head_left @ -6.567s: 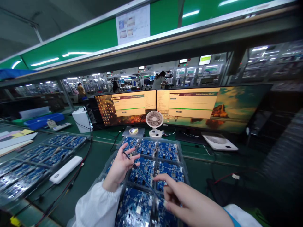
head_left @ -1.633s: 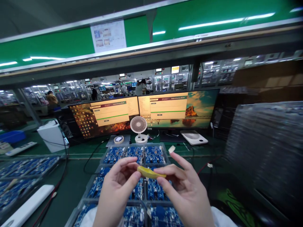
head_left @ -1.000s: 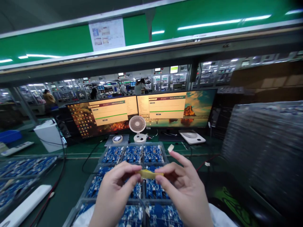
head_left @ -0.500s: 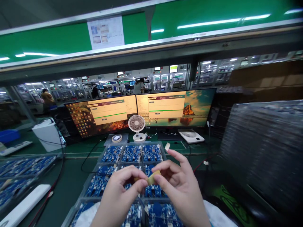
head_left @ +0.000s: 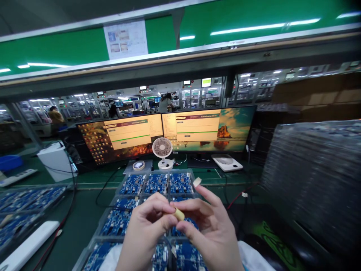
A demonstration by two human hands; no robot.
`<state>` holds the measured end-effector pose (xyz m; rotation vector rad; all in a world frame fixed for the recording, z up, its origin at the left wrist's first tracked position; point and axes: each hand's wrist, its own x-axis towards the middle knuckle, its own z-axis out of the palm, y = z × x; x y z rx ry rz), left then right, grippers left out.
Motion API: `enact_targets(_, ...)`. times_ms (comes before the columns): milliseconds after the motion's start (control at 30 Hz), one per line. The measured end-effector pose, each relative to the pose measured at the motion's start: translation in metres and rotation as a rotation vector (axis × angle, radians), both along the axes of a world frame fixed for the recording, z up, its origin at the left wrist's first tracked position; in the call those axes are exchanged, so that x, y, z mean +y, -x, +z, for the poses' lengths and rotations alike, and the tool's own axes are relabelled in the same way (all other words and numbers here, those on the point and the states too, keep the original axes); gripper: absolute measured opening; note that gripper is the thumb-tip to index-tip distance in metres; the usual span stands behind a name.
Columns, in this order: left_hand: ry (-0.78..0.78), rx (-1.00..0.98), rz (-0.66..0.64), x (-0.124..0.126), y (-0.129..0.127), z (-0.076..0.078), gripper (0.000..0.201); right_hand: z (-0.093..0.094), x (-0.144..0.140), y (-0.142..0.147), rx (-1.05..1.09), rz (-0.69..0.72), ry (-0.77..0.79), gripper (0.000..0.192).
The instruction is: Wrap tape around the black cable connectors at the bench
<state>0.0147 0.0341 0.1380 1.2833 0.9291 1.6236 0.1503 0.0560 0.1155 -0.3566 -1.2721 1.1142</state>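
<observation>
Smooth, matt yellow roll (head_left: 179, 214)

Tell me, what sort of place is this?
Most likely an electronics factory or testing area: a compartmented tray holds many blue circuit boards, two monitors show similar program windows, and people appear among equipment in the background.
</observation>
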Motion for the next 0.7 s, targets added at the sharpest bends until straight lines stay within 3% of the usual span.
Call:
enact_targets(100,0.024,-0.065,0.033,-0.001,-0.001,-0.002,0.010,-0.003,0.000,-0.001,-0.002,-0.078,0.029,0.051)
enact_targets(267,0.042,0.016,0.129,-0.001,0.000,0.001,0.019,-0.001,0.001,-0.002,-0.031,-0.170,0.094,0.076)
enact_targets(433,0.015,0.175,0.185,-0.004,-0.003,0.007,0.003,0.008,-0.003,0.002,0.013,-0.097,0.155,0.062)
enact_targets(700,-0.016,0.310,0.266,-0.008,-0.009,0.009,0.010,0.006,0.002,-0.002,-0.071,-0.230,0.032,0.065)
